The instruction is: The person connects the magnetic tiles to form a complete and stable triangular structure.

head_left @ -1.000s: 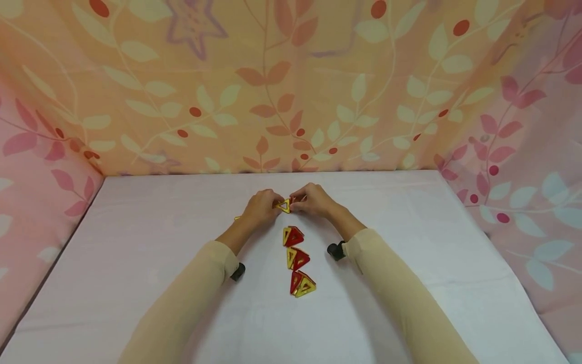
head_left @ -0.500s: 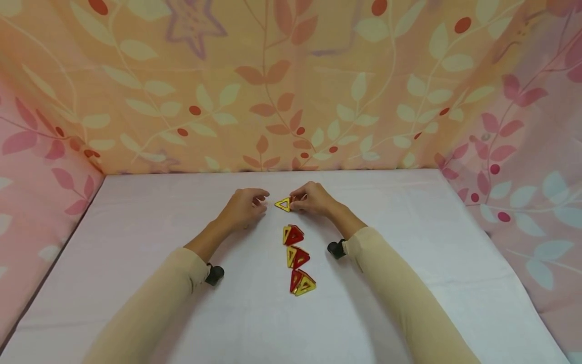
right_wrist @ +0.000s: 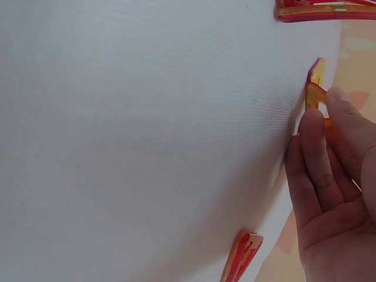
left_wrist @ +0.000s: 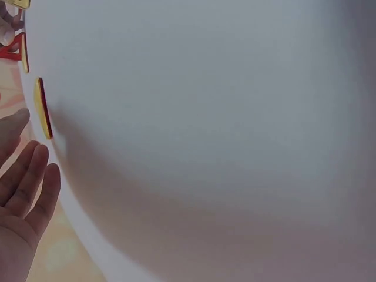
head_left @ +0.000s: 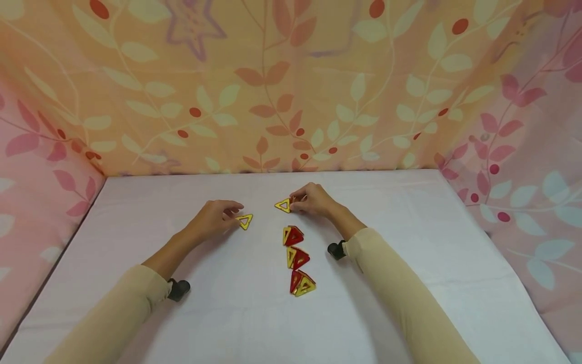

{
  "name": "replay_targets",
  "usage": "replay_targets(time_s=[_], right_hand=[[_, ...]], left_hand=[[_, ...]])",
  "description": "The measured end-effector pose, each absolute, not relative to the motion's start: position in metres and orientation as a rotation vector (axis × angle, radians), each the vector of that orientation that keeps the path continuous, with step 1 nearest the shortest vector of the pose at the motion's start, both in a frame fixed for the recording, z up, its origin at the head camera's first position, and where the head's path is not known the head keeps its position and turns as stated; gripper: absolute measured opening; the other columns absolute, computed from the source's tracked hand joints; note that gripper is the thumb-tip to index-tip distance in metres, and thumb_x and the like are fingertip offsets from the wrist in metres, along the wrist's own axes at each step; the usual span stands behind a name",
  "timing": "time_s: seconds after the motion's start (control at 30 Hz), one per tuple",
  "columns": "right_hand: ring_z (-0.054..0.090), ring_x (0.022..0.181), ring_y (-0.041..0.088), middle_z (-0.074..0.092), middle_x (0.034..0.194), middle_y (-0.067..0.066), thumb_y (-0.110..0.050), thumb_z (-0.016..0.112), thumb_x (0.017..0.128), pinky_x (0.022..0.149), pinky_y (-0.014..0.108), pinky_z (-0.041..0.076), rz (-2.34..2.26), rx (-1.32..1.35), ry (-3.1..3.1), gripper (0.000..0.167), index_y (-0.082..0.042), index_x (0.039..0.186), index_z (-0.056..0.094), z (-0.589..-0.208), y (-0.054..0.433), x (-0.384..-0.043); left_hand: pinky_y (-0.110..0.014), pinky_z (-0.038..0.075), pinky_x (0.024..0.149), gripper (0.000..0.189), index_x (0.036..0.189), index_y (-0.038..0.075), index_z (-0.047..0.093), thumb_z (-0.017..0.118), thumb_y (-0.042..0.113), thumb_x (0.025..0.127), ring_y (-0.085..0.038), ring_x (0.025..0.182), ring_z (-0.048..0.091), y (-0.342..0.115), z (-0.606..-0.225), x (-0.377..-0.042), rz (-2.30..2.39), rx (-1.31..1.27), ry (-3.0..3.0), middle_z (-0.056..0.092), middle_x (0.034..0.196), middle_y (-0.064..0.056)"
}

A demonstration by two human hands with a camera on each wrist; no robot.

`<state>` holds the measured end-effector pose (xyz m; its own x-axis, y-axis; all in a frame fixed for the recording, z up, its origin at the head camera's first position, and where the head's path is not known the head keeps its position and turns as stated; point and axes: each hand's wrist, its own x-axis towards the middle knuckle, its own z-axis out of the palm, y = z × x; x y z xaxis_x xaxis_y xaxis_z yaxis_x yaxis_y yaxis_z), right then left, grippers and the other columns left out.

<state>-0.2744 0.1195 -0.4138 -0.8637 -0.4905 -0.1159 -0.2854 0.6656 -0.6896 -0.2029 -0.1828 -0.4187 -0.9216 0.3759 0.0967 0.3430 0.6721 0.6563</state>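
A flat yellow triangular frame tile (head_left: 248,222) lies on the table, and my left hand (head_left: 211,220) is right beside it. In the left wrist view the fingers are spread, with a gap between thumb and the tile. My right hand (head_left: 312,199) pinches an orange-red tile (right_wrist: 316,94) between thumb and fingers, much of it hidden by them. Against that tile's left side, in the head view, sits another yellow triangular tile (head_left: 279,205), pointing left.
A column of red and yellow triangular pieces runs toward me: the far one (head_left: 295,235), the middle one (head_left: 300,259) and the near one (head_left: 303,287). Behind the white table (head_left: 136,242) hangs a floral curtain (head_left: 218,91).
My left hand has left the yellow tile by the right hand and moved left and nearer, to the other yellow tile. The right hand has stayed in place.
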Motion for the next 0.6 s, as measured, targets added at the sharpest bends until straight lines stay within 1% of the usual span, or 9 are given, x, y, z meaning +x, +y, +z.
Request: replay_targets(time_s=[0.1,0.27,0.33,0.4,0.6], right_hand=[[0.059,0.077,0.015,0.072,0.096,0.005,-0.017,0.077,0.089,0.065,0.022,0.05,-1.001,-0.618,2.595,0.037,-0.001,0.122,0.07,-0.415,0.119,-0.275],[0.059,0.074,0.013,0.073,0.094,0.005,-0.018,0.077,0.088,0.063,0.022,0.049,-1.02,-0.61,2.591,0.038,-0.001,0.122,0.07,-0.417,0.119,-0.275],[0.059,0.072,0.012,0.073,0.093,0.005,-0.018,0.077,0.088,0.062,0.021,0.048,-1.033,-0.61,2.589,0.038,-0.002,0.122,0.07,-0.417,0.119,-0.275],[0.059,0.07,0.012,0.074,0.093,0.006,-0.017,0.077,0.088,0.06,0.021,0.048,-1.043,-0.614,2.589,0.037,-0.001,0.121,0.071,-0.417,0.119,-0.275],[0.058,0.073,0.012,0.073,0.097,0.005,-0.018,0.077,0.088,0.061,0.021,0.048,-1.037,-0.614,2.592,0.038,-0.002,0.122,0.07,-0.418,0.12,-0.276]], left_hand=[[-0.046,0.055,0.082,0.041,0.121,-0.005,0.067,0.07,-0.006,0.081,-0.031,0.095,0.066,-0.186,-0.419,-0.199,1.094,0.579,2.825,0.07,0.108,-0.018],[-0.047,0.053,0.087,0.048,0.127,-0.003,0.064,0.077,-0.001,0.081,-0.032,0.1,0.064,-0.184,-0.421,-0.195,1.054,0.552,2.821,0.07,0.111,-0.016],[-0.047,0.052,0.088,0.048,0.127,-0.002,0.063,0.078,0.0,0.082,-0.031,0.102,0.063,-0.183,-0.422,-0.195,1.033,0.56,2.831,0.07,0.111,-0.015],[-0.047,0.052,0.088,0.047,0.127,-0.001,0.064,0.077,0.001,0.082,-0.029,0.101,0.064,-0.181,-0.423,-0.195,1.023,0.563,2.844,0.07,0.11,-0.014],[-0.044,0.053,0.085,0.046,0.125,-0.001,0.065,0.078,0.0,0.08,-0.027,0.096,0.064,-0.176,-0.424,-0.2,1.018,0.577,2.863,0.07,0.104,-0.011]])
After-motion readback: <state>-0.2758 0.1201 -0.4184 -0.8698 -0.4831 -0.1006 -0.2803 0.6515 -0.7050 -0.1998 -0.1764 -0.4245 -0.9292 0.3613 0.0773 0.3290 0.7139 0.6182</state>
